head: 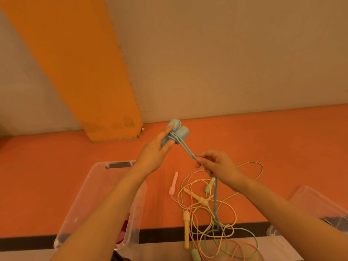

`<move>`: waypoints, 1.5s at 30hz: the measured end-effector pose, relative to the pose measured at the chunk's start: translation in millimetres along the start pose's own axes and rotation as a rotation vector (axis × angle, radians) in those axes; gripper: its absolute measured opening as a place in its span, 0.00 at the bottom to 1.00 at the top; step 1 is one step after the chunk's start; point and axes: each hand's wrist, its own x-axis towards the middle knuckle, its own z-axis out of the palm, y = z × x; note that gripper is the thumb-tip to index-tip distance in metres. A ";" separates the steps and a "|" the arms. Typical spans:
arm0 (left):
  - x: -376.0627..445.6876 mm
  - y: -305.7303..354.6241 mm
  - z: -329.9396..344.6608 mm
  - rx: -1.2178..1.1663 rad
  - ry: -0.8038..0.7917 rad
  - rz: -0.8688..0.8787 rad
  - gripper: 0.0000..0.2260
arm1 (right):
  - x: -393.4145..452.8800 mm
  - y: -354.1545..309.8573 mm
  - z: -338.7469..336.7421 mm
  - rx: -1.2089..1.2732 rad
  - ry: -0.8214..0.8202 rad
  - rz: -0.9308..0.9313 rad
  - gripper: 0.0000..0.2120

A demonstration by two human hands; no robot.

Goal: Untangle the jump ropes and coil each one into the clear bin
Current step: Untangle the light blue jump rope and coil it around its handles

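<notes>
My left hand [157,150] holds the two blue handles [178,129] of a blue jump rope [187,150], side by side and raised above the floor, with several turns of blue cord wound round them. My right hand [216,163] pinches the taut blue cord a little lower right, and the rest of it hangs down from that hand to the floor. Below lies a tangle of yellow, green and pink ropes [212,219] with a pink handle [173,183], yellow handles [186,228] and a green handle [194,253]. The clear bin [84,194] stands lower left under my left forearm, something pink inside.
The orange floor meets a pale wall with an orange pillar [84,76] at the back left. A second clear plastic piece, perhaps a lid or bin [312,206], lies at the right edge. A black stripe [244,232] crosses the floor near me.
</notes>
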 end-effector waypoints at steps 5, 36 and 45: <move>0.8 -5.1 -2.2 0.016 -0.015 -0.011 0.21 | -4.6 3.0 -2.5 -0.151 -0.019 0.025 0.06; -12.6 12.4 4.2 0.094 -0.408 0.118 0.22 | -3.6 13.3 -26.7 0.618 0.168 0.538 0.08; -15.9 12.1 11.3 0.104 -0.472 0.118 0.21 | 3.4 15.7 -30.1 0.794 0.372 0.555 0.06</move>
